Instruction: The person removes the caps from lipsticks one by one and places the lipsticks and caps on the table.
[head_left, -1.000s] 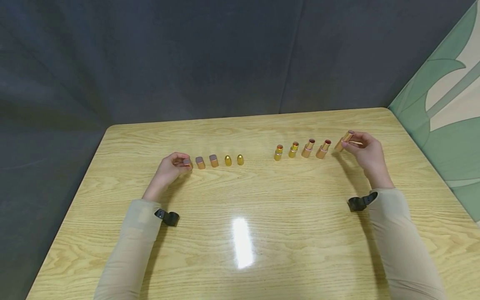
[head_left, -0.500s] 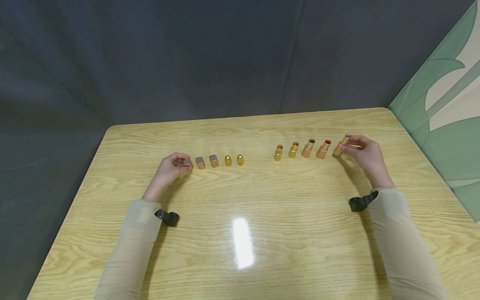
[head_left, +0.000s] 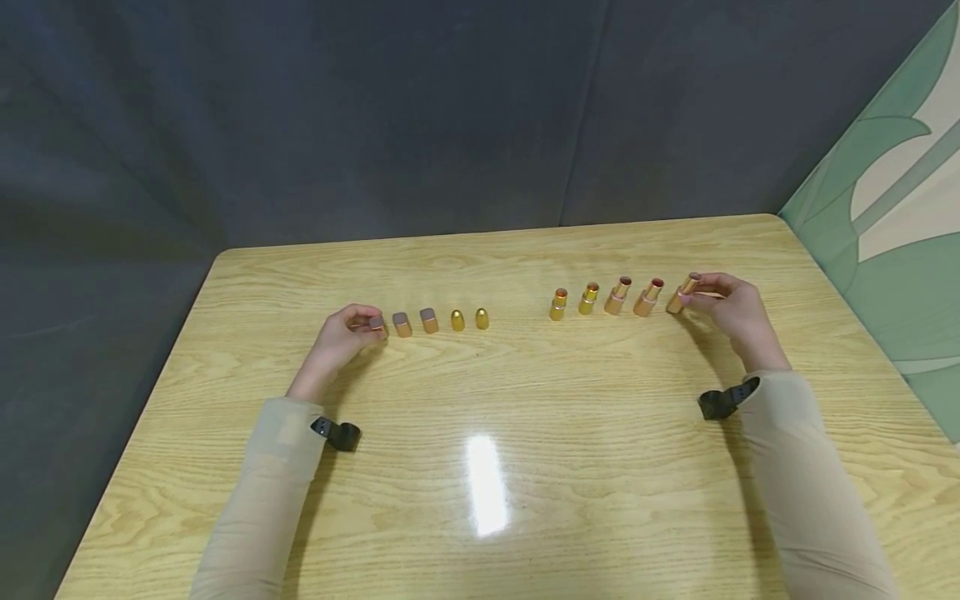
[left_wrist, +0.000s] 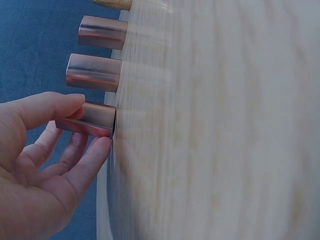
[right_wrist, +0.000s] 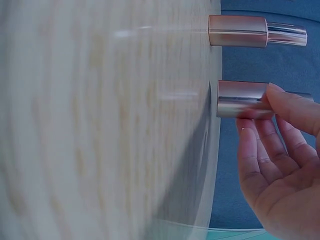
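My left hand (head_left: 339, 340) pinches a rose-gold lipstick cap (left_wrist: 100, 115) between thumb and fingers at the left end of a row of caps. Its lower edge is at the tabletop. Beside it stand two more rose-gold caps (left_wrist: 95, 73), then two rounded gold caps (head_left: 457, 320). At the right, my right hand (head_left: 733, 310) pinches a rose-gold lipstick (right_wrist: 242, 99) without a cap, its base at or just above the wood. Left of it stand two uncapped rose-gold lipsticks (head_left: 648, 298) and two uncapped gold lipsticks (head_left: 588, 298), all upright.
The wood-grain table (head_left: 420, 442) has a dark curtain (head_left: 405, 117) behind its far edge. A green and white patterned panel (head_left: 907, 225) borders the right side. A small black camera (head_left: 339, 435) is worn on the left wrist, another black camera (head_left: 723, 402) on the right.
My right hand has lowered its lipstick to the table and slightly left, in line with the others. My left hand stays on its cap.
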